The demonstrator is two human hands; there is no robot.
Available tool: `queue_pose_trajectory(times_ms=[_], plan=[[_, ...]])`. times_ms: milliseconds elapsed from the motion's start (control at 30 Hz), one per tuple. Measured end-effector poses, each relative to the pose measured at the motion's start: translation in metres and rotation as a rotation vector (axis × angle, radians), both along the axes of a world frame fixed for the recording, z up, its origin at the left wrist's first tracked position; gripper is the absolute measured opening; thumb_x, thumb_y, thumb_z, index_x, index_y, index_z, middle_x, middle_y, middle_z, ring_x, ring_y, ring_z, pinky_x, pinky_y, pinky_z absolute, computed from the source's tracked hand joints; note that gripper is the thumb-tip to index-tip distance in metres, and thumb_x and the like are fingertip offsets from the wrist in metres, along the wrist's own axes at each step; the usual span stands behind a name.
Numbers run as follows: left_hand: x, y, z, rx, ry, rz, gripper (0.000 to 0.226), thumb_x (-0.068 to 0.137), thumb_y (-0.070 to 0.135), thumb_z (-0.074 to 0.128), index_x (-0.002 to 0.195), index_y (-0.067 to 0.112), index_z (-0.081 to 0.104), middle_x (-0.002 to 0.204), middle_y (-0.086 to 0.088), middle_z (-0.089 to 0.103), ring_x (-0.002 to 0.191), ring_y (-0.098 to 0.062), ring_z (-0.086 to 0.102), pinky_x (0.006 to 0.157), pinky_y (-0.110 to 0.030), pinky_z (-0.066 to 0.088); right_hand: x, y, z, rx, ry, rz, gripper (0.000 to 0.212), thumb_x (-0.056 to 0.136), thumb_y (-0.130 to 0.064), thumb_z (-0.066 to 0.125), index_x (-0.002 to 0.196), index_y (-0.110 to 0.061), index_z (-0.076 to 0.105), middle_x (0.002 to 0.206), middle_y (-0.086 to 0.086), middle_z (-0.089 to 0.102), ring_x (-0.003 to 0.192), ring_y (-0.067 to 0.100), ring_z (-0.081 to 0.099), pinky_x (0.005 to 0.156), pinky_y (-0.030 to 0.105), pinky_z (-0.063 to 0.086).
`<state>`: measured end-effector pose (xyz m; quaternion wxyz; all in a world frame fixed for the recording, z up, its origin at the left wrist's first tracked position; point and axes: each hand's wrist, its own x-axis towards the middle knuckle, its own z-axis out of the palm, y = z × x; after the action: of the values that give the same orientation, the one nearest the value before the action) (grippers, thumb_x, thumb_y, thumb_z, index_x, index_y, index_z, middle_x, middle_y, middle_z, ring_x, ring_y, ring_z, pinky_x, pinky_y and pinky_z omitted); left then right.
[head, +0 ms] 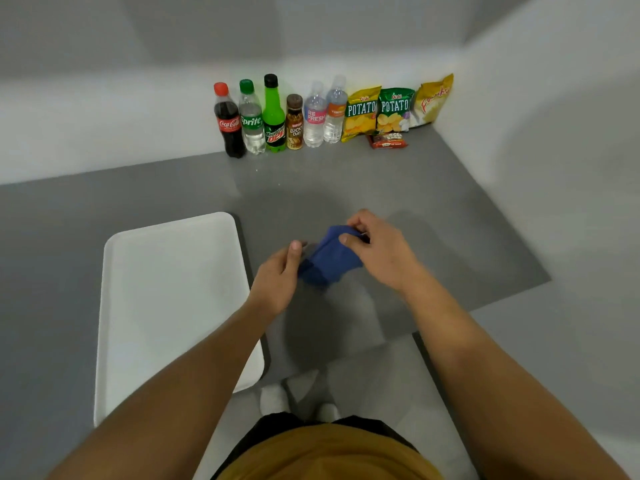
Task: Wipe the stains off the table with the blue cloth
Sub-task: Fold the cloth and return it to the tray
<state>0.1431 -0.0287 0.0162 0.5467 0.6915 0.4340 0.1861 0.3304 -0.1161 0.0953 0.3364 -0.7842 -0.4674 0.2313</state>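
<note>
Both hands are pinching the crumpled dark blue cloth (329, 256) above the grey table (433, 209): the right hand (377, 251) is closing thumb and fingers on its far upper end, the left hand (280, 278) is gripping its near lower end. Its long axis is running diagonally, rising away to the right. Both forearms are reaching forward, converging. A white rectangular plastic tray (166, 306) is lying just left; bottles and snack bags are lining the pale wall.

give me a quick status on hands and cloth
Left hand and right hand both gripping the blue cloth, bunched above the table. Not wiping yet. White tray close left; bottles far back.
</note>
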Motion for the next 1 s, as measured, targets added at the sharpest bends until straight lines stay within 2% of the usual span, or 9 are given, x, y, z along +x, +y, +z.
queue_pose_trajectory(times_ms=[67, 133, 233, 300, 400, 567, 700, 900, 1000], plan=[[-0.004, -0.012, 0.009, -0.113, -0.052, 0.048, 0.065, 0.087, 0.082, 0.027, 0.121, 0.042, 0.065, 0.127, 0.007, 0.065, 0.116, -0.008, 0.059, 0.103, -0.03, 0.041, -0.009, 0.001, 0.005, 0.045, 0.046, 0.041, 0.012, 0.095, -0.017, 0.07, 0.105, -0.012, 0.066, 0.096, 0.004, 0.069, 0.092, 0.022, 0.064, 0.085, 0.031, 0.048], [-0.01, -0.018, 0.017, -0.145, -0.051, 0.105, 0.066, 0.078, 0.09, 0.029, 0.106, 0.043, 0.067, 0.114, 0.017, 0.069, 0.106, 0.004, 0.062, 0.095, -0.023, 0.043, -0.019, 0.0, 0.007, 0.071, 0.095, 0.063, 0.011, 0.095, -0.019, 0.07, 0.105, -0.015, 0.066, 0.098, -0.001, 0.07, 0.095, 0.019, 0.065, 0.089, 0.031, 0.049], [-0.028, -0.024, 0.028, -0.15, -0.065, 0.139, 0.055, 0.077, 0.091, 0.035, 0.094, 0.052, 0.07, 0.094, 0.034, 0.071, 0.094, 0.017, 0.063, 0.076, -0.004, 0.045, -0.033, 0.0, 0.005, 0.107, 0.178, 0.086, 0.007, 0.095, -0.02, 0.07, 0.1, -0.018, 0.065, 0.095, -0.004, 0.069, 0.091, 0.014, 0.063, 0.084, 0.025, 0.047], [-0.044, -0.026, 0.034, -0.176, -0.058, 0.12, 0.047, 0.076, 0.091, 0.04, 0.09, 0.057, 0.07, 0.092, 0.036, 0.071, 0.093, 0.019, 0.063, 0.07, 0.001, 0.045, -0.043, -0.001, 0.003, 0.113, 0.274, 0.065, 0.006, 0.095, -0.02, 0.071, 0.096, -0.02, 0.065, 0.09, -0.004, 0.068, 0.086, 0.012, 0.062, 0.08, 0.024, 0.047], [-0.072, -0.026, 0.035, -0.196, 0.028, 0.074, 0.055, 0.076, 0.091, 0.042, 0.101, 0.049, 0.068, 0.102, 0.029, 0.071, 0.1, 0.008, 0.066, 0.081, -0.011, 0.045, -0.061, -0.004, -0.006, 0.09, 0.369, 0.014, 0.01, 0.095, -0.022, 0.071, 0.088, -0.023, 0.063, 0.085, -0.006, 0.068, 0.08, 0.009, 0.062, 0.076, 0.024, 0.048], [-0.119, -0.013, 0.039, -0.196, 0.147, -0.009, 0.059, 0.076, 0.091, 0.043, 0.1, 0.045, 0.072, 0.102, 0.021, 0.074, 0.099, -0.003, 0.069, 0.085, -0.022, 0.051, -0.095, -0.007, -0.026, -0.025, 0.585, -0.127, 0.009, 0.095, -0.03, 0.069, 0.092, -0.022, 0.067, 0.095, -0.002, 0.075, 0.089, 0.015, 0.071, 0.077, 0.031, 0.054], [-0.16, 0.006, 0.034, -0.157, 0.239, -0.078, 0.052, 0.087, 0.075, 0.05, 0.099, 0.031, 0.074, 0.094, 0.008, 0.077, 0.091, -0.017, 0.072, 0.09, -0.039, 0.058, -0.129, -0.006, -0.04, -0.112, 0.686, -0.203, 0.011, 0.097, -0.03, 0.067, 0.102, -0.02, 0.068, 0.101, -0.003, 0.076, 0.096, 0.015, 0.072, 0.076, 0.027, 0.053], [-0.215, 0.032, 0.013, -0.166, 0.384, -0.192, 0.026, 0.091, 0.059, 0.061, 0.086, 0.037, 0.074, 0.083, 0.01, 0.074, 0.081, -0.016, 0.07, 0.074, -0.033, 0.058, -0.188, -0.008, -0.07, -0.256, 0.54, -0.206, 0.018, 0.1, -0.025, 0.062, 0.11, -0.012, 0.067, 0.106, 0.002, 0.07, 0.101, 0.021, 0.066, 0.089, 0.038, 0.054], [-0.229, 0.037, 0.0, -0.164, 0.43, -0.256, 0.03, 0.092, 0.053, 0.064, 0.085, 0.025, 0.073, 0.081, 0.001, 0.072, 0.079, -0.024, 0.068, 0.071, -0.036, 0.058, -0.207, -0.01, -0.084, -0.298, 0.46, -0.198, 0.014, 0.1, -0.024, 0.061, 0.108, -0.013, 0.065, 0.099, -0.002, 0.067, 0.096, 0.02, 0.062, 0.078, 0.031, 0.048]])
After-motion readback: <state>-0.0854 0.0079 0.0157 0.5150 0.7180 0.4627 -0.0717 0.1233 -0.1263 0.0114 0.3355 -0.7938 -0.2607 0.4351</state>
